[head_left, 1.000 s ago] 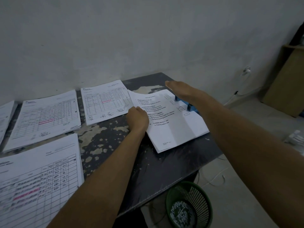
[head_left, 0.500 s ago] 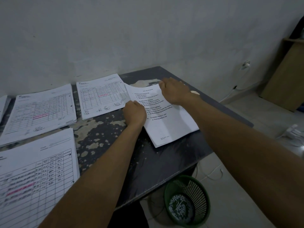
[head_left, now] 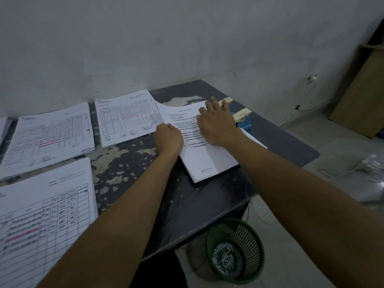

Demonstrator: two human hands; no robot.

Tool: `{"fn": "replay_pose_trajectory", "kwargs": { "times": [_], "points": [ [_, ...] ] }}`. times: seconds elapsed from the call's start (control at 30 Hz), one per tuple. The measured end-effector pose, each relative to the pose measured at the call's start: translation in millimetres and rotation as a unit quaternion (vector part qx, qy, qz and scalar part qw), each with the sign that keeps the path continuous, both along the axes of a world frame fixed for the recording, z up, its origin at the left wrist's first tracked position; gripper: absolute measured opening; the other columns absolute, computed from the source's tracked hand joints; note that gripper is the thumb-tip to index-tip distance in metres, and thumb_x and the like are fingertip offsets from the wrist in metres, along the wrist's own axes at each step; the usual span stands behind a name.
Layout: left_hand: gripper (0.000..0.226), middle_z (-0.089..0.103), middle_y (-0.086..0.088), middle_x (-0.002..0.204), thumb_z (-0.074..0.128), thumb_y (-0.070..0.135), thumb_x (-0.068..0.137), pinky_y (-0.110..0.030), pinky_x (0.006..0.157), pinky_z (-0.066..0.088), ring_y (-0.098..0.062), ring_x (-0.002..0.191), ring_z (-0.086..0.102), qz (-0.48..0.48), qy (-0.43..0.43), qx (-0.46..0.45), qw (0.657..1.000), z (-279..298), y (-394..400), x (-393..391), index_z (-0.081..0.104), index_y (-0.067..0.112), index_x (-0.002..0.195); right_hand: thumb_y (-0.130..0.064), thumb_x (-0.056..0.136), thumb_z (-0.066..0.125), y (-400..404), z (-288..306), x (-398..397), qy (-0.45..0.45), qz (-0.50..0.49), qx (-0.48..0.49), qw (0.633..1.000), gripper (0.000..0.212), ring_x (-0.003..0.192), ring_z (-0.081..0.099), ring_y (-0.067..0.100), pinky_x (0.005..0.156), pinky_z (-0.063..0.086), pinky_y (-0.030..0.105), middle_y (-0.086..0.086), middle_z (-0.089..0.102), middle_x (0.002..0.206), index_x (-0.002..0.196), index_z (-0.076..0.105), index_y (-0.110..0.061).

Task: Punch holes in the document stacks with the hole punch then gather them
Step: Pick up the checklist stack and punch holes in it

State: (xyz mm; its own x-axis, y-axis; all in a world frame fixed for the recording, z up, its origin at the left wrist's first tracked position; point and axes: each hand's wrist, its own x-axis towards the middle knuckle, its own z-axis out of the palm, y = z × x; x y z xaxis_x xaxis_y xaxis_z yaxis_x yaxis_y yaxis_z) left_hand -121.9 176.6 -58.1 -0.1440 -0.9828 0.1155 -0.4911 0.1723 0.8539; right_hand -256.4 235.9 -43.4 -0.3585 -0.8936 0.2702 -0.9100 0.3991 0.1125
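The thick white stack of printed list pages (head_left: 204, 150) is lying at an angle near the right end of the table, its far right edge tucked into the blue hole punch with cream-coloured levers (head_left: 241, 118). The right hand (head_left: 218, 125) is lying flat on the stack, fingers straight and spread, pressing the paper down just beside the punch; its fingertips are reaching toward the far lever. The left hand (head_left: 168, 138) is bearing on the stack's near left edge with fingers curled under; whether it is pinching the sheets or only bracing them cannot be told from this angle.

Beside that stack, the white stack with a ruled table and pink highlight (head_left: 126, 117) is lying flat, touching or slightly overlapping the list pages at their corner. Further left, a second ruled stack with a pink mark (head_left: 47, 138) is showing a dark dot at its right margin, likely a punched hole, and the nearest handwritten table stack (head_left: 41, 215) is showing a similar dot. So some stacks are probably punched already; this one is seemingly being worked now, and all the gathering remains.

All are resting on the dark, worn tabletop with pale patches (head_left: 128, 175). Below its right corner, a green mesh wastebasket (head_left: 235, 250) is holding white scraps.
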Motion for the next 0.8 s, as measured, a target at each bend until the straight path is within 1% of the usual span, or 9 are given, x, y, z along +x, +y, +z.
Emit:
{"fn": "replay_pose_trajectory", "kwargs": {
  "times": [0.17,0.3,0.4,0.5,0.57,0.63,0.7,0.73,0.8],
  "points": [
    [0.035,0.063,-0.016,0.106,0.033,0.019,0.104,-0.031,0.069,0.04,-0.027,0.092,0.06,0.002,-0.009,-0.009,1.0,1.9,1.2,0.4,0.06,-0.004,0.105,-0.035,0.105,0.021,0.2,5.7,-0.4,-0.021,0.003,-0.003,1.0,0.051,0.151,0.009,0.031,0.12,0.008,0.055,0.016,0.03,0.157,0.142,0.042,-0.008],
    [0.035,0.064,-0.016,0.103,0.034,0.018,0.104,-0.03,0.067,0.039,-0.021,0.082,0.055,0.001,-0.014,-0.009,1.0,2.5,1.7,0.5,0.061,-0.004,0.102,-0.038,0.104,0.023,1.0,25.2,-1.5,-0.11,0.013,-0.017,0.994,0.052,0.149,0.018,0.029,0.119,0.017,0.053,0.014,0.034,0.155,0.143,0.044,-0.01],
    [0.035,0.064,-0.016,0.103,0.034,0.018,0.104,-0.029,0.066,0.039,-0.02,0.08,0.054,0.003,-0.014,-0.006,1.0,2.3,2.7,0.3,0.061,-0.005,0.103,-0.046,0.1,0.038,5.2,44.4,-7.2,-0.215,0.013,-0.067,0.974,0.049,0.135,0.042,0.03,0.107,0.034,0.045,0.008,0.05,0.143,0.136,0.052,-0.015],
    [0.034,0.064,-0.017,0.102,0.035,0.017,0.104,-0.03,0.065,0.039,-0.02,0.079,0.053,0.004,-0.016,-0.003,1.0,3.6,3.5,0.7,0.06,-0.005,0.101,-0.036,0.099,0.047,7.0,58.6,-12.8,-0.296,0.027,-0.123,0.947,0.037,0.117,0.056,0.025,0.089,0.041,0.032,0.003,0.061,0.13,0.127,0.061,-0.016],
    [0.034,0.064,-0.018,0.103,0.035,0.016,0.104,-0.03,0.065,0.038,-0.021,0.079,0.053,0.002,-0.016,-0.003,1.0,4.4,4.2,1.5,0.06,-0.006,0.101,-0.033,0.098,0.049,8.2,63.0,-13.5,-0.31,0.033,-0.149,0.938,0.03,0.101,0.058,0.02,0.079,0.039,0.029,-0.002,0.066,0.116,0.115,0.068,-0.018],
    [0.034,0.064,-0.019,0.103,0.035,0.016,0.104,-0.03,0.066,0.04,-0.024,0.082,0.057,-0.003,-0.018,-0.005,1.0,5.3,4.9,2.9,0.06,-0.007,0.101,-0.032,0.097,0.049,8.2,65.8,-14.2,-0.33,0.032,-0.167,0.929,0.024,0.082,0.056,0.015,0.072,0.04,0.03,-0.007,0.066,0.093,0.093,0.071,-0.024],
    [0.035,0.064,-0.02,0.106,0.034,0.017,0.104,-0.033,0.07,0.045,-0.029,0.091,0.061,-0.009,-0.015,0.002,1.0,6.5,5.7,4.6,0.06,-0.008,0.104,-0.033,0.095,0.05,8.8,70.6,-15.4,-0.358,0.018,-0.18,0.916,0.029,0.064,0.049,0.012,0.062,0.038,0.031,-0.01,0.058,0.07,0.068,0.059,-0.029],
    [0.036,0.064,-0.02,0.107,0.034,0.018,0.105,-0.035,0.074,0.049,-0.031,0.095,0.062,-0.011,-0.012,0.01,1.0,7.3,6.0,5.2,0.06,-0.007,0.106,-0.033,0.094,0.051,9.1,73.2,-16.2,-0.368,0.011,-0.184,0.911,0.034,0.059,0.045,0.011,0.058,0.036,0.03,-0.011,0.053,0.062,0.061,0.052,-0.029],
    [0.035,0.064,-0.02,0.11,0.034,0.018,0.105,-0.036,0.08,0.05,-0.032,0.098,0.062,-0.013,-0.002,0.025,1.0,8.9,6.3,6.7,0.059,-0.006,0.108,-0.034,0.093,0.052,9.7,77.0,-15.6,-0.379,-0.001,-0.183,0.907,0.039,0.054,0.042,0.011,0.054,0.032,0.028,-0.011,0.047,0.056,0.055,0.045,-0.03]
  ]
}}
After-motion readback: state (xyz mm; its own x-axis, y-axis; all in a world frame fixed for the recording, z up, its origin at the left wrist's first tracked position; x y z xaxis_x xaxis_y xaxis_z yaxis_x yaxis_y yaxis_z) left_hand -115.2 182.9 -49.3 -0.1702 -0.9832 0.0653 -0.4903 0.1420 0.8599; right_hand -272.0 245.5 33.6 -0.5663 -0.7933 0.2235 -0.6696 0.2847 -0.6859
